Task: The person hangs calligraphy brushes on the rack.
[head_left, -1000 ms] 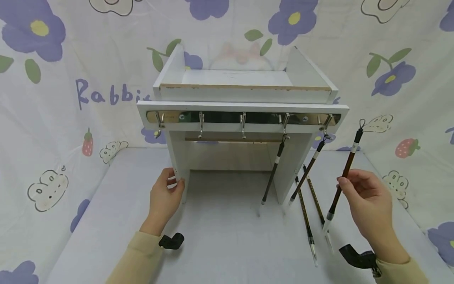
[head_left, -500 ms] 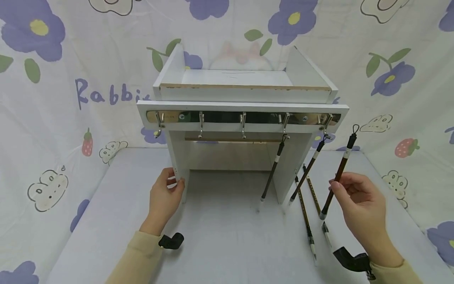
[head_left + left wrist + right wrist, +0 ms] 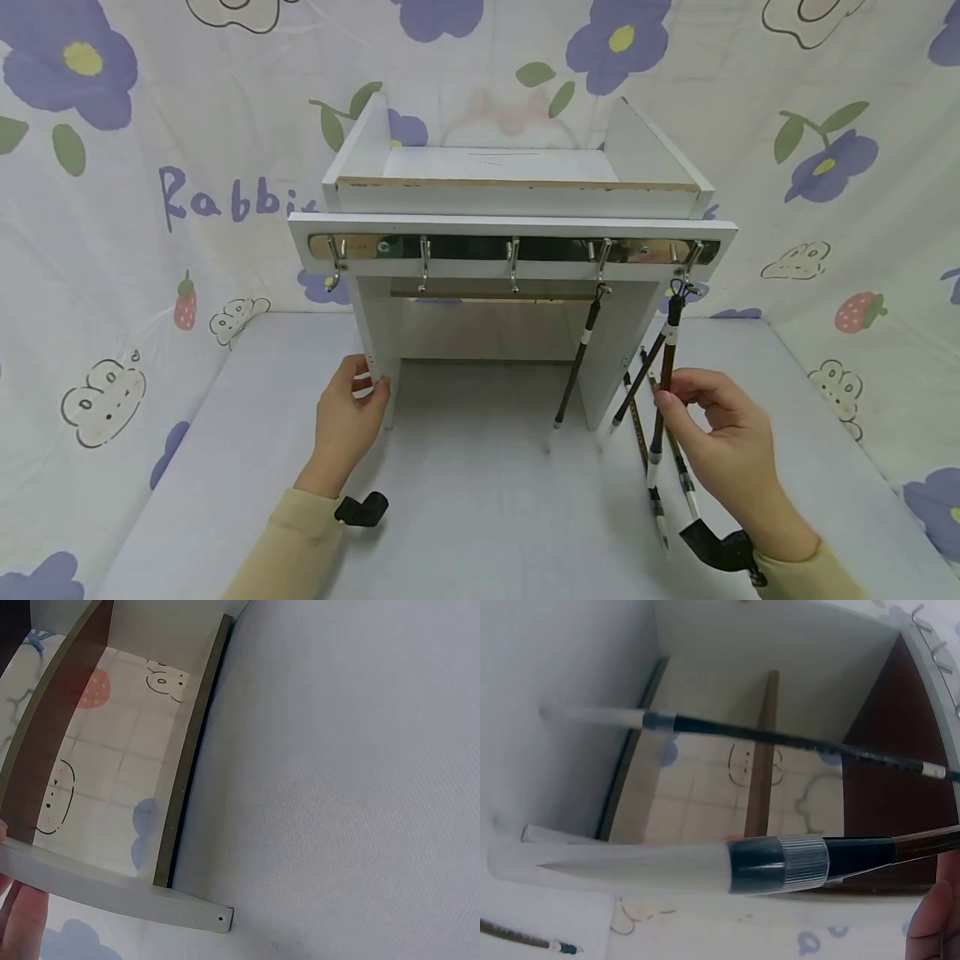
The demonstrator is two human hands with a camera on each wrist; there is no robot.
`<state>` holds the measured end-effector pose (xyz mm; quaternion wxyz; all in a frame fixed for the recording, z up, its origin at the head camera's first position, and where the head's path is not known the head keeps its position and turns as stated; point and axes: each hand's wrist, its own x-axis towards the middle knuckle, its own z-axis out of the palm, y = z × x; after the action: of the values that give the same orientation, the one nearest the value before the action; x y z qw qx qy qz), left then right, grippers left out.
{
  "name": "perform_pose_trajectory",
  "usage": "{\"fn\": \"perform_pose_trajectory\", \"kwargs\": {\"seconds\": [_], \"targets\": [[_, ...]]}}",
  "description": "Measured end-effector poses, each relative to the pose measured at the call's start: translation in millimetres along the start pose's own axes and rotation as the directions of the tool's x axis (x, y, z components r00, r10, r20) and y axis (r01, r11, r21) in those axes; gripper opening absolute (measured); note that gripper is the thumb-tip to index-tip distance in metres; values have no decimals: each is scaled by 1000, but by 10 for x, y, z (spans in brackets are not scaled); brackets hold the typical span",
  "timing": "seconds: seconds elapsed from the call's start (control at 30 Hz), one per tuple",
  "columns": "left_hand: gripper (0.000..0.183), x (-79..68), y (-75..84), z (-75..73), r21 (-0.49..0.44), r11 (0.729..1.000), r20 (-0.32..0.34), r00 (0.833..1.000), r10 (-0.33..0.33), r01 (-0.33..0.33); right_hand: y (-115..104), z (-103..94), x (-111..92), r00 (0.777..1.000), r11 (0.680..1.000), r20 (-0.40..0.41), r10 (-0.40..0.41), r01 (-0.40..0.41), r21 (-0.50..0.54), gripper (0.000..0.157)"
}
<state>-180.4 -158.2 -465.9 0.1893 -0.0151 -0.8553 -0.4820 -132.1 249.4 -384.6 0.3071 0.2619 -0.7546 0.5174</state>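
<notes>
My right hand [image 3: 723, 442] pinches a dark brown calligraphy brush [image 3: 665, 375] by its handle, tip down. Its cord loop overlaps the rightmost hook [image 3: 692, 262] in the head view. In the right wrist view, a clear cap [image 3: 630, 866] covers its pale bristles. One hanging brush [image 3: 633, 390] slants from that same hook, partly behind the held one. Another brush [image 3: 576, 367] hangs from the neighbouring hook. My left hand [image 3: 347, 425] grips the front edge of the left side panel [image 3: 380, 333] of a white wooden rack [image 3: 517, 223], fingers partly hidden behind it.
Two more brushes, one [image 3: 656, 508] left of the other [image 3: 684, 479], lie on the white tabletop [image 3: 480, 517] beneath the held brush. A metal rail [image 3: 468, 247] with several hooks spans the rack's front. A patterned cloth [image 3: 150, 250] hangs behind.
My right hand has moved left with the brush, bringing its loop from right of the rack to the rightmost hook. The brush now stands more upright. My left hand has stayed put.
</notes>
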Motion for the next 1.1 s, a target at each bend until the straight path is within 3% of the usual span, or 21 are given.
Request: {"fn": "perform_pose_trajectory", "kwargs": {"seconds": [0.23,0.5,0.8,1.1], "targets": [[30,-1,2,-5,1,1000,0,1000,-7,7,-27,154,44,995,999,91,-30,33,-36,37],[31,-2,-1,-6,4,1000,5,1000,-14,14,-200,301,121,986,997,152,-65,72,-41,33],[31,14,-14,-3,8,1000,9,1000,-7,7,-105,416,106,971,995,239,-3,27,-96,28],[32,16,-23,6,8,1000,8,1000,-7,7,-153,540,176,953,992,298,56,-19,-124,25]]}}
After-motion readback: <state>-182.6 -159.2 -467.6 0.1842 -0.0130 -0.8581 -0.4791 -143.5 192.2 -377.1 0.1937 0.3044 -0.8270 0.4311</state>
